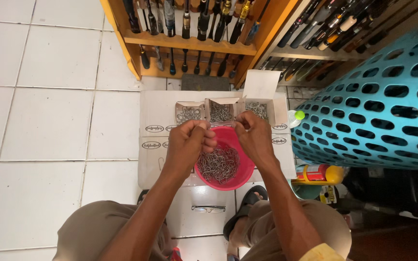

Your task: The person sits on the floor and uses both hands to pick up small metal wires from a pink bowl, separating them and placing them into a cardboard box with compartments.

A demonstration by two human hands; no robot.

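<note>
Both hands hover over the round pink plastic bowl (233, 176) of metal hooks: left hand (188, 141) curled, pinching something tiny, right hand (253, 135) pinched likewise, contents unclear. Bowl sits at six o'clock beneath them; three small open cardboard boxes (221, 111) at twelve.

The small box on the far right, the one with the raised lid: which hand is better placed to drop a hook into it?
Probably the right hand. It is raised just in front of that white box, while the left hand sits nearer the leftmost box. Both hover over the pink bowl of hooks.
</note>
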